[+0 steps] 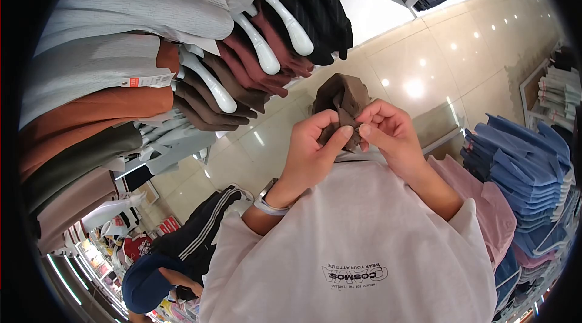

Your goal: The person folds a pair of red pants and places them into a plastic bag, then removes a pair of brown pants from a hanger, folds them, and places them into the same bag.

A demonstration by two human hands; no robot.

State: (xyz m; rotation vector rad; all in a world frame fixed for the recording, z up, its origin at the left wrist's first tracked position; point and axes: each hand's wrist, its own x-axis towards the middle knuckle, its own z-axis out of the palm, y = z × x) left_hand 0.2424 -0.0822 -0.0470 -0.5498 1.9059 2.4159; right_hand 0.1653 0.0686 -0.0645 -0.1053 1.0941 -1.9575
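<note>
From my remote seat, the head view shows the hanging clothes [109, 105] crowding the left, their white hangers [262, 44] jutting over the tiled floor [424, 59]. A stack of blue shirts [515, 162] fills the right side, with a pink garment [479, 202] just behind the right forearm. Low on the left I see another person's dark cap [145, 283], apart from my wearer's watch [267, 199]. The white T-shirt [339, 226] spreads below the hands. The brown cloth [344, 93] is bunched between them, beyond the shirt's far edge; the left hand [316, 146] and right hand [391, 135] each pinch it between thumb and fingers, fingertips close together. The fingers hide its nearer part from me.
</note>
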